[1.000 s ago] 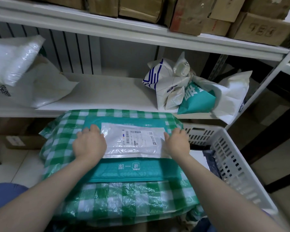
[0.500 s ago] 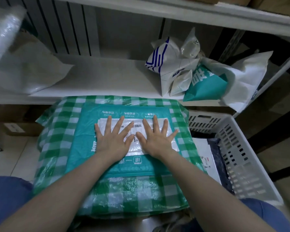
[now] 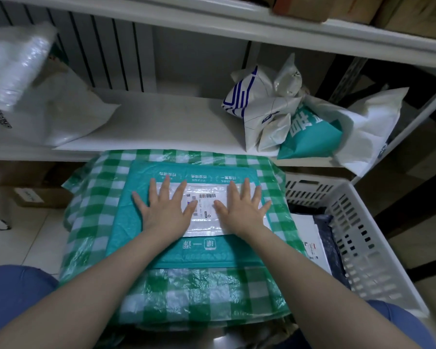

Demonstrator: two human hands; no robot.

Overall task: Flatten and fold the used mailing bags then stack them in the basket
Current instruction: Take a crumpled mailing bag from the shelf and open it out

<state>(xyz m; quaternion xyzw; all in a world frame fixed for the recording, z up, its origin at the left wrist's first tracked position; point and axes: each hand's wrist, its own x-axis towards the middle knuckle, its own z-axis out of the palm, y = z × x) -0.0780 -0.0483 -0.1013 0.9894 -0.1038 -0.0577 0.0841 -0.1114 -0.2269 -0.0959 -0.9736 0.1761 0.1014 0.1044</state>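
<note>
Left hand: we see it [image 3: 165,210] lying palm down on the teal mailing bag [image 3: 212,253]. Its fingers are straight and spread wide, and the thumb reaches onto the white shipping label [image 3: 204,212].
Right hand: it [image 3: 242,210] lies palm down on the right part of the label. The fingers are straight and fanned apart, and the thumb points toward the left hand. The two thumbs are near each other but apart.
Forearms: both are bare. They reach forward from the lower corners of the view and draw closer toward the bag.
Teal mailing bag: it lies flat, label side up, on a green-and-white checked plastic bundle [image 3: 186,293], just in front of the white shelf [image 3: 174,122].
Basket: a white slotted plastic basket [image 3: 368,248] stands just to the right of the checked bundle. Inside we make out a white bag [image 3: 310,233] and a dark bag [image 3: 330,238], both lying flat.
Waiting bags: a crumpled pile of mailing bags [image 3: 275,107] sits on the shelf beyond the right hand. We see a white one with blue stripes, a teal one and plain white ones.
Shelf, left side: more white plastic bags [image 3: 61,114] lie there.
Upper shelf: cardboard boxes [image 3: 400,11] stand along it.
Lower corners: we see knees in blue cloth [image 3: 15,293].
</note>
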